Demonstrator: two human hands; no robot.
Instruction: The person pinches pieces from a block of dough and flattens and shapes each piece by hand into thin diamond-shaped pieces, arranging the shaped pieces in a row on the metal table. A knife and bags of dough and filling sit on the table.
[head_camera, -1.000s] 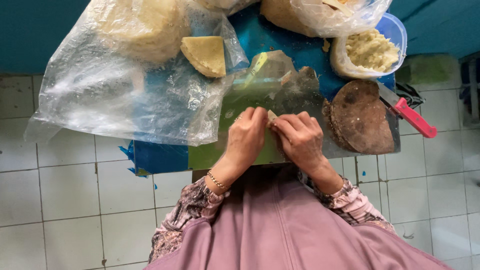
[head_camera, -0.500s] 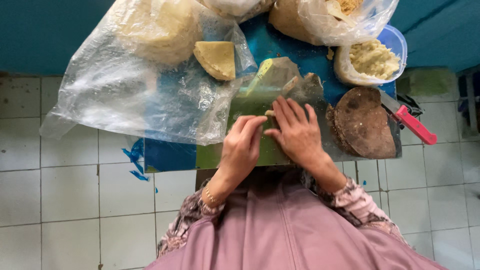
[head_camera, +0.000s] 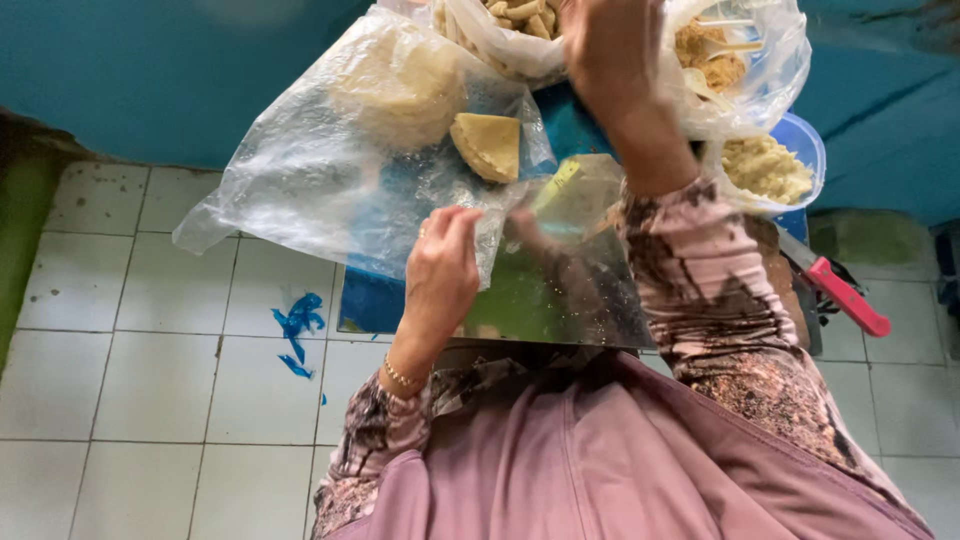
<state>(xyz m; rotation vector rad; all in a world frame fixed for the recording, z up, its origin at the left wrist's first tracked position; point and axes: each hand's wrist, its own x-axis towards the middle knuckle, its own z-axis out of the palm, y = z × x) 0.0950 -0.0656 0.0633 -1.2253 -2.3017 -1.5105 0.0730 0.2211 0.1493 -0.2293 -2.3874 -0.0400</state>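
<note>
Head view: blue tabletop (head_camera: 365, 305) over white tiled floor (head_camera: 130, 370); left hand (head_camera: 440, 275) fingers loosely curled, empty; right hand (head_camera: 610, 45) grip unclear.

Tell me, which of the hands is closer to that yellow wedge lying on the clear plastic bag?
The left. The left hand rests on the green leaf, just below the yellow wedge. The right hand is raised to the wedge's upper right, over the bags of food.

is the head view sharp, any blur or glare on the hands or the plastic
Head view: soft, even daylight with no hard shadows; the right hand reaching up is motion-blurred and cut by the top edge; the left hand is fairly sharp; the clear plastic bag shows pale sheen and the shiny green sheet mirrors the sleeve; floor tiles bow slightly towards the edges.
</note>
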